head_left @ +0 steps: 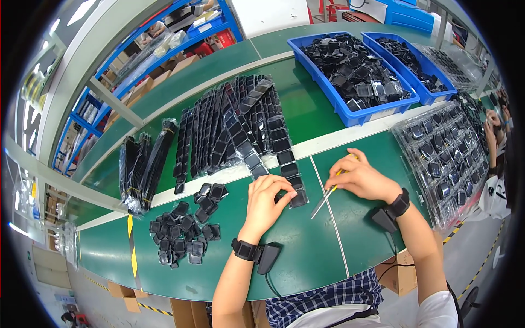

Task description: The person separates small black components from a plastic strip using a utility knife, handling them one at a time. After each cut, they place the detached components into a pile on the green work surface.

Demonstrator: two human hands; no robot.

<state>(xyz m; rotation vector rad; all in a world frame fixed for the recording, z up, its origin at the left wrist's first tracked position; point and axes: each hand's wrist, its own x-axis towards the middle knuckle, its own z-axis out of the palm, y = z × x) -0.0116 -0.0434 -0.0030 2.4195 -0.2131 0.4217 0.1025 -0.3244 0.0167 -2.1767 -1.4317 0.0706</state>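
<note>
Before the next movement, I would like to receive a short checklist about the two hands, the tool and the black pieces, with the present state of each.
1. Left fingertips at the near end of the strip of black square pieces: ok, the left hand is there.
2. Yellow-handled metal tool held in the right hand: ok.
3. Tool tip apart from the left hand: ok, green tabletop shows between them.
4. Tool tips open or closed: cannot tell, too small.
5. Left grip on the strip firm: cannot tell.
6. Pile of loose black square pieces apart from this strip: ok, left of the left hand.
</note>
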